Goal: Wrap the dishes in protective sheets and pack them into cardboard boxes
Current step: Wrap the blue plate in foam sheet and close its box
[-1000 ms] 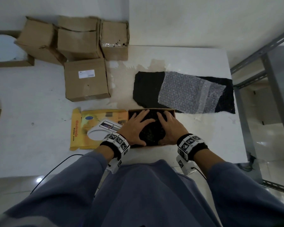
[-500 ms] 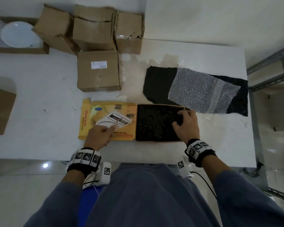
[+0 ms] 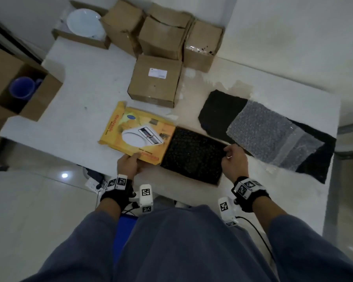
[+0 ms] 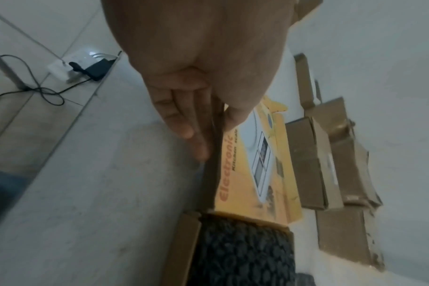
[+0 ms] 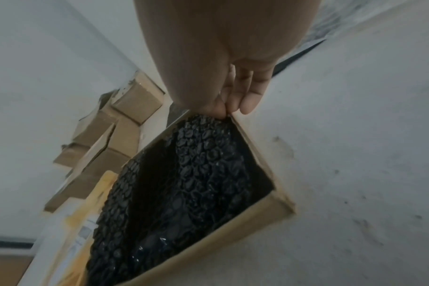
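Observation:
An open cardboard box (image 3: 217, 183) sits at the table's near edge, filled by a dish wrapped in black bubble wrap (image 3: 194, 157). Its yellow printed lid (image 3: 139, 137) lies folded out to the left. My left hand (image 3: 134, 157) grips the lid's near edge, thumb on top and fingers underneath, as the left wrist view shows: left hand (image 4: 216, 131), lid (image 4: 257, 183). My right hand (image 3: 227, 153) pinches the box's right wall near its far corner. In the right wrist view the right hand (image 5: 229, 112) meets the box rim (image 5: 257, 216) beside the black wrap (image 5: 184, 193).
A clear bubble-wrap sheet (image 3: 269, 131) lies on a black sheet (image 3: 218, 112) to the right. Several closed cardboard boxes (image 3: 155, 80) stand behind. At the far left, one open box holds a white plate (image 3: 84, 21) and another a blue mug (image 3: 21, 87). A power strip (image 4: 71, 67) lies on the floor.
Both hands left the wrapped dish they were pressing into the box. My left hand went to the yellow lid and took its near edge. My right went to the box's right wall.

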Motion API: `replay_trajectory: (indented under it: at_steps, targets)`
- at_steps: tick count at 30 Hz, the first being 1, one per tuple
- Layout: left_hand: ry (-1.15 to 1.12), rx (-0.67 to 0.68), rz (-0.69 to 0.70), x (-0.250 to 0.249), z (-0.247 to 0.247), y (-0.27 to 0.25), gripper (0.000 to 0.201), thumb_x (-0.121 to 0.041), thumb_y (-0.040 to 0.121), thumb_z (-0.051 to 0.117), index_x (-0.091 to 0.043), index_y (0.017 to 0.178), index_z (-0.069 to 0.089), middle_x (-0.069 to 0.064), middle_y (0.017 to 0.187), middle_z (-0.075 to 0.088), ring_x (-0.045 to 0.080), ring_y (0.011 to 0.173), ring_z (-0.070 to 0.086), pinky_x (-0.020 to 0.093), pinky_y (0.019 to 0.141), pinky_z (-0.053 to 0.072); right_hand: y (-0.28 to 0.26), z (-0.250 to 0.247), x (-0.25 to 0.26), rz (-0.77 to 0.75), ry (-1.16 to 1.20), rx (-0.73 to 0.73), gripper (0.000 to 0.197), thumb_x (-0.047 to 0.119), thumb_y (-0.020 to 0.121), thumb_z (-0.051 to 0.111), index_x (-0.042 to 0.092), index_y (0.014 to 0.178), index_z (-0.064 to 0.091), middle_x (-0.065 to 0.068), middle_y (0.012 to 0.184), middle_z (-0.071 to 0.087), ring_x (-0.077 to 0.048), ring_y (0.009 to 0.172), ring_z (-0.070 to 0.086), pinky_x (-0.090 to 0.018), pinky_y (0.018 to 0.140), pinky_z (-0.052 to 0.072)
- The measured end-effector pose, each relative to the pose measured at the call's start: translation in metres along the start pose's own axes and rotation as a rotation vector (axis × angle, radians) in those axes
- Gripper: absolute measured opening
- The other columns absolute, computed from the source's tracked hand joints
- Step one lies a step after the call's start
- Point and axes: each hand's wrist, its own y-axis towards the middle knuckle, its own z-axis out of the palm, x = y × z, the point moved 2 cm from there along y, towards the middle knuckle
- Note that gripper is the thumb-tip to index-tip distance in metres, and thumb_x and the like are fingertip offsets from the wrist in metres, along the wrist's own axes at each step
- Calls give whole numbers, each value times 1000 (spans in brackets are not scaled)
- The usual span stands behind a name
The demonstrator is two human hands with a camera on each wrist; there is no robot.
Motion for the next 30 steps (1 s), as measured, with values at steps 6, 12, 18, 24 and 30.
replay_trajectory:
  at_steps: [6,12,18,24,30]
  targets:
    - [-98,-123,268,-15,-11,-33,21,-19,89,63,-14,109,60,3,88,73,26,65,71,34,54,56,3,7,22,-164,-191,269,19,19,80,70,21,91,56,2,82,57,-23,81,57,-29,68,38]
    - [144,-187,443,-7,-4,-53,36,-42,93,56,-8,86,65,13,88,64,27,75,68,46,70,58,15,1,77,-285,-141,327,20,31,83,70,23,97,58,2,80,63,-20,78,60,-28,67,43]
    - [281,-115,498,-3,12,-73,19,-25,91,65,-6,90,63,14,87,65,27,82,63,44,76,53,34,11,151,-443,156,439,49,16,92,66,24,137,49,-4,117,54,-18,90,62,-29,84,51]
    - [255,80,511,8,19,-83,50,2,82,68,-25,123,60,0,85,68,4,78,66,18,72,51,53,21,168,-684,174,602,37,-19,90,49,-5,122,63,-17,124,62,-26,119,59,-25,107,44]
    - [11,161,292,9,24,-75,29,-14,98,50,-29,116,67,8,93,74,20,85,72,38,83,57,47,-10,133,-565,335,723,30,-13,92,53,-13,121,62,-19,119,64,7,96,64,-13,90,47]
